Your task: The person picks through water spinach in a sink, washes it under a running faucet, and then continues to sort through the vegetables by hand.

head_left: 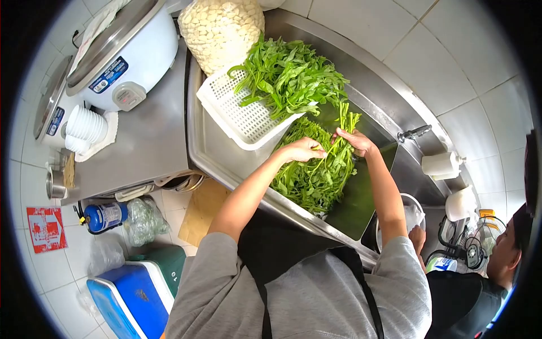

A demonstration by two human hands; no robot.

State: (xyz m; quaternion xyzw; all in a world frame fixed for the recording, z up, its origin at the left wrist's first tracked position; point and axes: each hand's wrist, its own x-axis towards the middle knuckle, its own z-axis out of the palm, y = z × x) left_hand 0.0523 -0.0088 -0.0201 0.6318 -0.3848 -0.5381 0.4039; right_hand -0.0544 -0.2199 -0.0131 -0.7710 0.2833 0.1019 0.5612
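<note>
My right hand (354,142) is closed around a small bunch of leafy green stems (346,120), their cut ends pointing up. Beside it, my left hand (305,150) has its fingers pinched together at the greens; the exact piece between the fingertips is hard to see. Below both hands, a large heap of long leafy greens (310,186) lies in the steel sink (353,212). A second pile of leafy greens (293,76) rests over a white perforated basket (226,101) on the sink's drainboard, just beyond my left hand.
A bag of peeled garlic cloves (220,31) stands behind the basket. Large rice cookers (124,62) and stacked white cups (84,130) are on the left counter. A tap (415,133) projects from the sink's back. Another person (474,294) is close on my right, near a white bucket (412,209).
</note>
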